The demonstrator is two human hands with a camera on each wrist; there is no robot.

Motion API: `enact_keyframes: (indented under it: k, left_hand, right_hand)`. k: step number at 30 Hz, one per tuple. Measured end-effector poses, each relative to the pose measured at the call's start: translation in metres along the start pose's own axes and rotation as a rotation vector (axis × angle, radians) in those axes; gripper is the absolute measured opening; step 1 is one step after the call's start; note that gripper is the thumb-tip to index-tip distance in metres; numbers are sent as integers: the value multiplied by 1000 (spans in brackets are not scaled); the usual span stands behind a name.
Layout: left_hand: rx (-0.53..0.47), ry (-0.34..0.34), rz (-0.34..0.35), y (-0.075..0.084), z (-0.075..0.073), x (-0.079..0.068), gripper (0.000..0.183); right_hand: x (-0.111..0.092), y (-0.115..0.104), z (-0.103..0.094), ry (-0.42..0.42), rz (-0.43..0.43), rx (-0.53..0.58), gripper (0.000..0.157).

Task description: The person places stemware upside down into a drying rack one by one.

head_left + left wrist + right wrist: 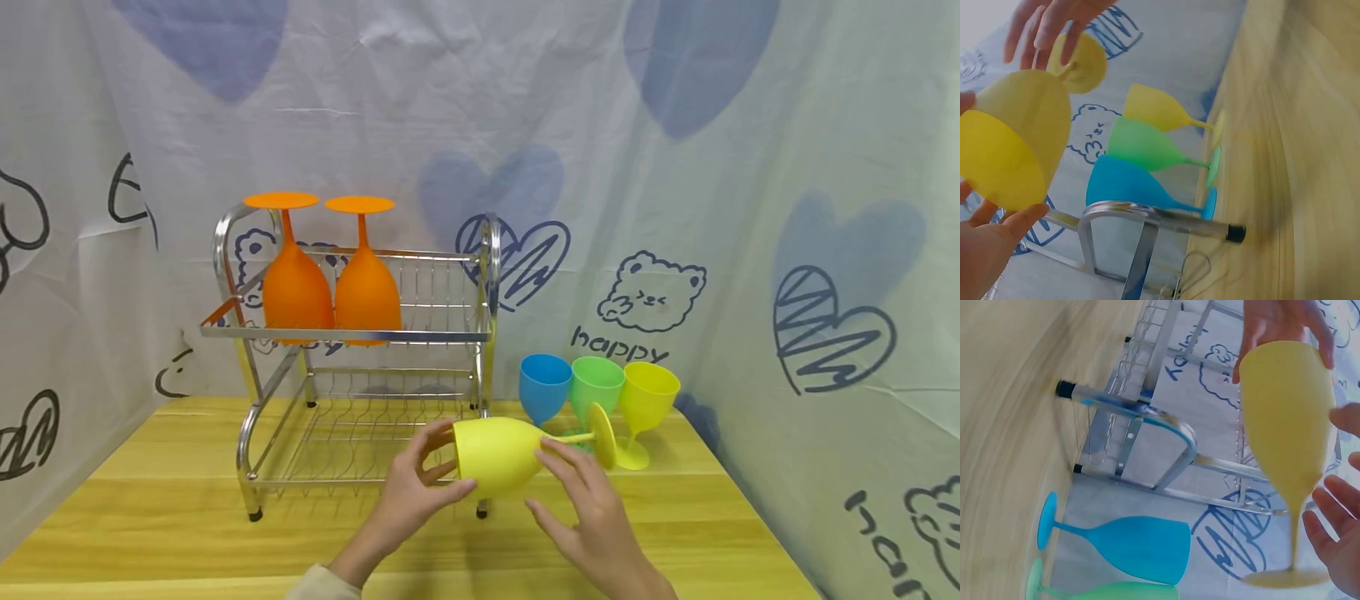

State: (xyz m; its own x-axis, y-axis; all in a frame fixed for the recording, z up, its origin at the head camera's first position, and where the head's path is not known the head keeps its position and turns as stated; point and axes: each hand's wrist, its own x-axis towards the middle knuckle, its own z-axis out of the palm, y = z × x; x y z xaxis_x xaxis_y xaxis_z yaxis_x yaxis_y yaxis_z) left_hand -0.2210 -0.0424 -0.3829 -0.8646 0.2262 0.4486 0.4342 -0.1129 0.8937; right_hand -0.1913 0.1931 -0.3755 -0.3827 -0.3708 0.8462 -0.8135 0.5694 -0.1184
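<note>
A yellow plastic goblet [498, 458] lies sideways in the air in front of the rack, its mouth to the left and its foot to the right. My left hand [408, 496] grips it at the rim, thumb on the near side and fingers behind. Fingertips of my right hand [592, 521] touch the bowl near the stem, with the thumb held apart. In the right wrist view, the same goblet [1288, 419] shows its full bowl, stem and foot, with the right fingers [1335, 506] fairly straight beside it.
A two-tier metal dish rack [435, 337] stands at left. Two orange goblets [297, 287] sit upside down on its upper tier. Behind the held goblet, a blue goblet [544, 382], a green goblet [597, 383] and another yellow goblet [649, 398] stand upright on the wooden table [150, 533].
</note>
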Motion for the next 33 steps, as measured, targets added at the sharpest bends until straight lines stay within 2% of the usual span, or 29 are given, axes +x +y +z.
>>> enact_keyframes:
  k: [4,6,7,9,12,14,16,18,21,28,33]
  left_hand:
    - [-151,53,-68,4,-3,-1,64]
    - [-216,65,-94,6,-4,-1,65]
    - [-246,65,-104,7,-4,-2,65]
    - [-308,61,-125,8,-3,-2,67]
    - [-386,49,-142,11,-2,-2,69]
    - [-421,46,-147,13,0,-2,69]
    - [-451,42,-148,15,2,-2,68]
    - [-474,37,-146,17,4,-2,67]
    - [-492,32,-143,18,7,-2,66]
    - [-486,44,-107,20,7,-1,68]
    - [-509,10,-106,21,5,-2,71]
  right_hand:
    - [0,-4,0,72,76,82,42]
    - [0,-7,1,83,176,116,43]
    - [1,-9,1,81,248,156,43]
    - [5,-12,1,64,454,287,40]
    - [16,-14,1,48,767,555,35]
    - [23,-16,0,51,889,723,40]
    - [30,-17,1,58,912,868,47]
    - [34,-19,2,75,894,991,54]
    - [39,-24,4,94,869,1098,62]
    - [44,-26,12,110,844,1059,63]
    - [44,-27,14,138,836,1038,63]
